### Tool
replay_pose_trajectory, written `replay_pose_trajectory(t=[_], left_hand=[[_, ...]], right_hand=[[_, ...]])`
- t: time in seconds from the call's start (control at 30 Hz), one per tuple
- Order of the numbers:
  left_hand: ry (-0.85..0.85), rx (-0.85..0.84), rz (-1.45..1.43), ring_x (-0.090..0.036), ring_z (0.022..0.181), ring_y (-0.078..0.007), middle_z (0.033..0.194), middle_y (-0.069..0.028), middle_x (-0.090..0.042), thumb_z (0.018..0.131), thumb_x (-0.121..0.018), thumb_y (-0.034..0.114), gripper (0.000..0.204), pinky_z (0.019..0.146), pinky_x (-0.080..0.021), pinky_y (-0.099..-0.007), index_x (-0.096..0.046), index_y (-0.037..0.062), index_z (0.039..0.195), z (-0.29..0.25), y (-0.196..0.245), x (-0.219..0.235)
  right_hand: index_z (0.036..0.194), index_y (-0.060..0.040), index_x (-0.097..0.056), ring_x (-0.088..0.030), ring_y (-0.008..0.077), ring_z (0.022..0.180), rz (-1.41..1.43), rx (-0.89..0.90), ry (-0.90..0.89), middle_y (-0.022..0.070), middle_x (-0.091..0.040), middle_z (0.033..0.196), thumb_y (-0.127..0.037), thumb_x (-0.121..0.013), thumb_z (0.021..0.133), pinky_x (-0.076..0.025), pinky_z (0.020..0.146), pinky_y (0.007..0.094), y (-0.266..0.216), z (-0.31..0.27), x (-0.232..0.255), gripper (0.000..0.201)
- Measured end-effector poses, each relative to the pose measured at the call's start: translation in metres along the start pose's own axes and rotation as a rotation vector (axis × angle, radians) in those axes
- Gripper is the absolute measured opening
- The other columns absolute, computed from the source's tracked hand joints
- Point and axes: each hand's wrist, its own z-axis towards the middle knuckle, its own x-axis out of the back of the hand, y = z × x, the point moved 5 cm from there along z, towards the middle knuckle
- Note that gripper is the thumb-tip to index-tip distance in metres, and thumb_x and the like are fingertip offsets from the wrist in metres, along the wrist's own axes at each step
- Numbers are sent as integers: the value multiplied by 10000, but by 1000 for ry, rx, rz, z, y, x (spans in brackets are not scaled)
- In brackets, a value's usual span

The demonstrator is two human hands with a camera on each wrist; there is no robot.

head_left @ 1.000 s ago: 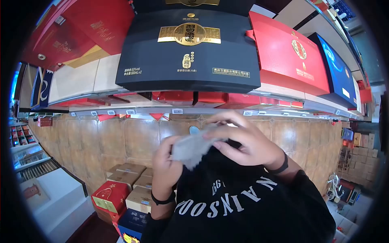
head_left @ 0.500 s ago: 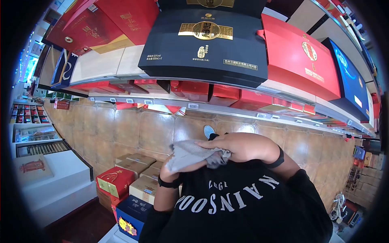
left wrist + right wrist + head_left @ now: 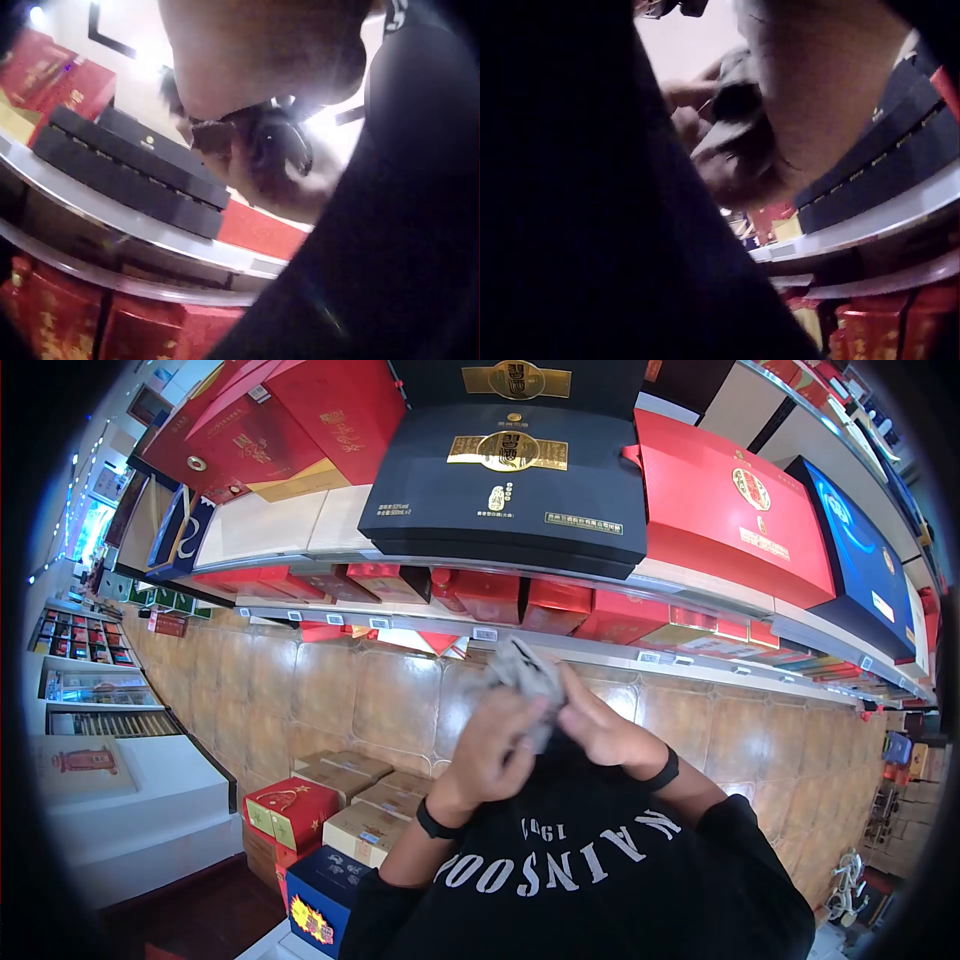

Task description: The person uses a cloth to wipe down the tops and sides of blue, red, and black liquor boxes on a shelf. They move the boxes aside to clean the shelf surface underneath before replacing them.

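A crumpled grey cloth (image 3: 528, 672) is bunched between both hands in front of the black shirt, blurred by motion. My left hand (image 3: 492, 748) grips its lower part with curled fingers. From the other side my right hand (image 3: 603, 732) holds the cloth's edge, its fingers pointing up along it. In the right wrist view, folds of the cloth (image 3: 733, 133) show beside the right palm, with fingers of the other hand behind. The left wrist view is dark and shows mainly the left hand (image 3: 262, 60) close up.
Ahead runs a shelf with a large black gift box (image 3: 505, 490), a red box (image 3: 740, 510) and a blue box (image 3: 855, 540). Red boxes (image 3: 480, 595) fill the tier below. Cartons (image 3: 375, 825) and a red box (image 3: 290, 810) are stacked at left on the tiled floor (image 3: 380, 685).
The cloth, spread flatter to the left before, is now bunched and raised toward the shelf. Both hands have shifted and turned upward around it. The head view has swung slightly.
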Motion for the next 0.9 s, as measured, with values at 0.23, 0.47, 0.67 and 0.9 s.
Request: replay_pose_trajectory(t=[0.23, 0.47, 0.67, 0.9], left_hand=[[-447, 386, -339, -675, 1201, -336, 1266, -156, -683, 983, -691, 48, 452, 1114, -497, -446, -727, 98, 1430, 11, 19, -32], [-986, 675, 194, -708, 1274, -376, 1337, -172, -758, 1086, -678, 249, 318, 1065, -558, -421, -740, 65, 1339, 8, -15, 38], [262, 120, 309, -669, 1291, -408, 1365, -217, -719, 962, -615, -21, 319, 1144, -489, -500, -718, 4, 1263, 86, -63, 163], [115, 118, 153, -465, 1552, -442, 1656, -288, -498, 1026, -543, 76, 455, 1305, -318, -554, -608, -12, 1468, 171, -175, 228]], right_hand=[[1543, -79, -539, -686, 241, 1288, 537, -481, -122, 106, -696, 1405, -440, -569, 1153, -533, 1104, 379, 40, -6, 22, 532], [1275, -100, -764, -742, 335, 1082, -1097, -574, -493, 142, -760, 1126, -109, -799, 903, -582, 977, 399, -51, 2, 54, 374], [1215, -80, -757, -677, 414, 1141, -1246, 213, 741, 202, -643, 1301, 107, -757, 728, -559, 934, 459, -156, 87, 40, 521], [951, -22, -749, -618, 380, 1181, -1133, 83, 321, 185, -639, 1151, -402, -810, 904, -492, 1057, 520, -66, 264, -28, 387]])
